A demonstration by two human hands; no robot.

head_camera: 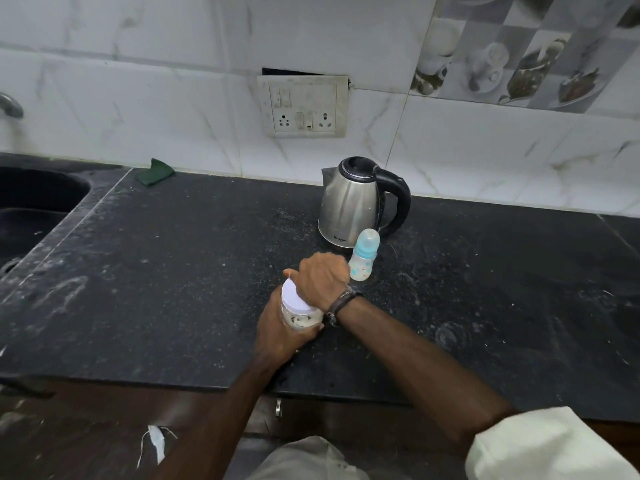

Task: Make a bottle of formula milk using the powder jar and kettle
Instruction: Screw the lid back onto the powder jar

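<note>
Two hands are on one powder jar [300,313] that sits near the front of the dark worktop [173,271]. The left hand [282,336] wraps around the jar's side and holds it tight. The right hand [320,277] is closed over the one white lid [296,299]; I cannot tell if the lid is loose. One baby bottle [363,254] with a blue top stands upright just behind the right hand. One shiny kettle [360,200] stands right behind the bottle. One green cloth [154,172] lies by the wall, and one sink [34,209] is at the far left.
</note>
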